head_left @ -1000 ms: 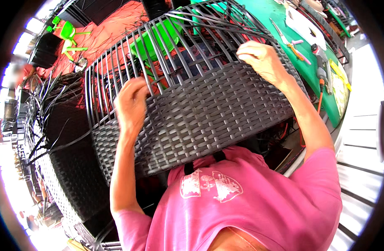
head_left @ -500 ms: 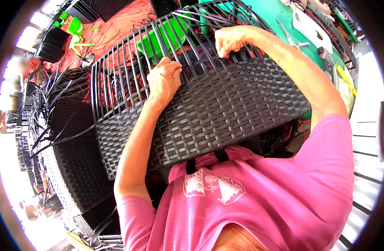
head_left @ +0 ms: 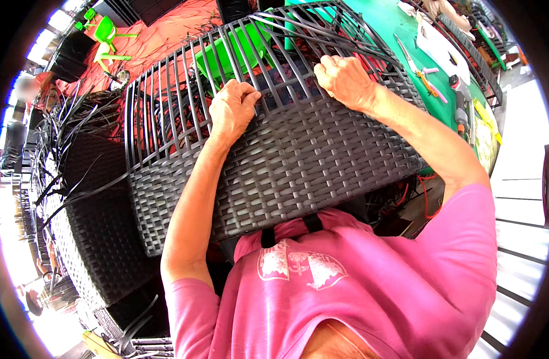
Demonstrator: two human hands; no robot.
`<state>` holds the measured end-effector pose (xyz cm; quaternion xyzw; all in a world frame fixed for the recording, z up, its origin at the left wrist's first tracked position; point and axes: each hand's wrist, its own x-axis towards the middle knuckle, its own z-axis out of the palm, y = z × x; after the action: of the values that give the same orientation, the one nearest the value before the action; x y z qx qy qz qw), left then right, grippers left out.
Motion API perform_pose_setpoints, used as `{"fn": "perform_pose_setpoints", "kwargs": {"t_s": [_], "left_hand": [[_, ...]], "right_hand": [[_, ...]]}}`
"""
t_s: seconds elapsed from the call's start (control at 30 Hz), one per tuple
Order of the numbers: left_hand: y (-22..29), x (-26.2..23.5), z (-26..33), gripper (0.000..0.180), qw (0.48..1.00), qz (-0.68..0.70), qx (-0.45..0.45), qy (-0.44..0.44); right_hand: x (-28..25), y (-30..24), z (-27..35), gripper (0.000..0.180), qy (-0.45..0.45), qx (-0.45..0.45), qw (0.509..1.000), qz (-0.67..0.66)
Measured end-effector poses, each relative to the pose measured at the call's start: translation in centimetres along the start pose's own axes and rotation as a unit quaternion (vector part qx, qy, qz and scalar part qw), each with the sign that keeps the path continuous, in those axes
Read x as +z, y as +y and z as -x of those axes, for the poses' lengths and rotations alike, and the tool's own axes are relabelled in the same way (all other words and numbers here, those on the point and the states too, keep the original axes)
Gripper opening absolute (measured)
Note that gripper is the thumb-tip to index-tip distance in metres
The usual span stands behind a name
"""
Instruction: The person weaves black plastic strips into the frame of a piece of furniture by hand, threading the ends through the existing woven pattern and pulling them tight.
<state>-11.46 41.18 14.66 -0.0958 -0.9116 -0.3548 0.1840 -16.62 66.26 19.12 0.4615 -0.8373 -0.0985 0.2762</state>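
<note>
A black woven wicker panel (head_left: 310, 155) lies tilted across my lap, its lower part densely woven. Bare upright strips (head_left: 176, 99) run on from the weave toward the far side. My left hand (head_left: 231, 110) is closed at the weave's upper edge, thumb and fingers pinching a flat black strip. Farther right, my right hand (head_left: 349, 84) is also closed, its curled fingers at the crosswise black strip (head_left: 289, 84) that passes between the uprights. The fingertips of the right hand are partly hidden.
Another dark woven piece (head_left: 104, 227) with loose strand ends (head_left: 65, 137) stands at the left. Behind the uprights is a green plastic basin (head_left: 235, 54). On the green table (head_left: 400, 36) at the right lie scissors (head_left: 429, 87) and a grey-orange hand tool (head_left: 460, 102). Green chairs (head_left: 107, 30) stand far left.
My right hand has come down and slightly right, toward the weave, with its wrist turned and elbow lower. My left hand stays almost in place; its fingers have shifted slightly.
</note>
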Motion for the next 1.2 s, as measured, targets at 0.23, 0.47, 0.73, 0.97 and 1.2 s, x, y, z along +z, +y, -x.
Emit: {"fn": "perform_pose_setpoints", "kwargs": {"t_s": [0.23, 0.47, 0.73, 0.97, 1.2], "left_hand": [[-0.3, -1.8, 0.0, 0.012, 0.968, 0.209, -0.098, -0.099], [5.1, 0.3, -2.1, 0.007, 0.996, 0.079, 0.048, -0.018], [8.4, 6.2, -4.8, 0.013, 0.988, -0.055, 0.103, -0.102], [8.4, 8.0, -4.0, 0.005, 0.977, -0.096, 0.189, -0.016], [8.6, 6.7, -3.1, 0.006, 0.963, -0.04, 0.256, -0.076]], "right_hand": [[-4.0, 2.6, 3.5, 0.016, -0.066, 0.222, 0.9, -0.369], [-2.9, 5.8, 5.7, 0.019, -0.061, 0.218, 0.9, -0.373], [-2.1, 5.8, 2.1, 0.014, -0.226, 0.189, 0.903, -0.312], [-2.8, 5.2, 0.8, 0.014, -0.256, 0.268, 0.883, -0.287], [-0.1, 1.7, 4.5, 0.009, 0.053, 0.129, 0.982, -0.125]]}}
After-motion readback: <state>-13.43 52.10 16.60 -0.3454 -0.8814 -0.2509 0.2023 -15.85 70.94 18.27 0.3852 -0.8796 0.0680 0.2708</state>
